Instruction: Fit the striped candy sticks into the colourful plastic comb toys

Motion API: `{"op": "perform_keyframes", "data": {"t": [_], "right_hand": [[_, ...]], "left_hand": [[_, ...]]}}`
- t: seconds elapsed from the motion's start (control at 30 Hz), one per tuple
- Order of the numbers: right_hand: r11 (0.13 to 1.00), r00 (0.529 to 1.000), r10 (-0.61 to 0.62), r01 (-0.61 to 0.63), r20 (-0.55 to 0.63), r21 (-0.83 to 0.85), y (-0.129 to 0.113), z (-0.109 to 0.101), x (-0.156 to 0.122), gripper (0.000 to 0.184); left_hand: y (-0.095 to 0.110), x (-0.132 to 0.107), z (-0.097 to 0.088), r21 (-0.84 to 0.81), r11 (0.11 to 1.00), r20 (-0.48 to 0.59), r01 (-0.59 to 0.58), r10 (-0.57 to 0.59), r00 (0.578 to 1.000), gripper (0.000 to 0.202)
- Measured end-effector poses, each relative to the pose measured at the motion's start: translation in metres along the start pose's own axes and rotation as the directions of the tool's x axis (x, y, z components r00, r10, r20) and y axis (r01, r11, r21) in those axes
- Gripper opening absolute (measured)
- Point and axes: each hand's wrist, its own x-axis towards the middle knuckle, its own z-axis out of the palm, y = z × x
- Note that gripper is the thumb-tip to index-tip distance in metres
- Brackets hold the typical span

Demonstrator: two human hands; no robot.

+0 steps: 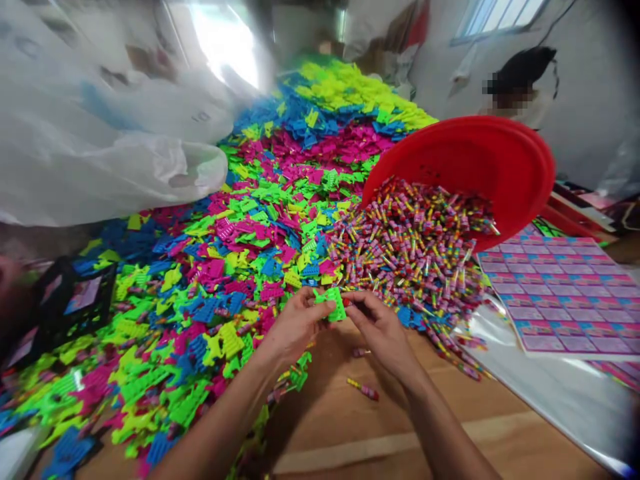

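Note:
My left hand [295, 325] is closed on a bright green plastic piece [335, 305], pinched between thumb and fingers. At the piece's right edge, my right hand [383, 331] pinches a small tube with a red end [347, 302]; most of it is hidden by the fingers. The tube end touches or nearly touches the green piece. Below the hands, a loose pink-and-yellow tube [363, 389] lies on the wooden table [345, 427]. A large pile of similar tubes [410, 247] sits just beyond my right hand. Flat coloured plastic pieces [240, 227] are heaped beyond and left of my left hand.
A tipped red basin [510, 160] holds part of the tube pile. Printed pink-and-blue sheets [565, 293] lie at right on white plastic. A black crate [70, 307] and a white sack [100, 173] stand at left. Another person [515, 87] is at back right.

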Motion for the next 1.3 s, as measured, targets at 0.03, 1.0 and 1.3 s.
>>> {"op": "perform_keyframes", "data": {"t": [0.03,1.0,1.3], "right_hand": [[1.000,1.000,-0.008,0.008,0.008,-0.018,-0.001,-0.001,0.000,0.025],[0.942,0.950,-0.310,0.311,0.027,-0.125,-0.005,-0.002,-0.014,0.013],[0.916,0.942,-0.319,0.335,0.105,-0.223,0.000,-0.004,-0.017,0.015]], "left_hand": [[-0.001,0.000,-0.001,0.011,1.000,0.008,-0.001,0.001,1.000,0.053],[-0.010,-0.012,0.001,0.028,0.999,0.125,0.030,-0.033,0.992,0.035],[-0.017,-0.012,0.000,0.080,0.994,0.087,-0.069,0.062,0.994,0.034]]}}
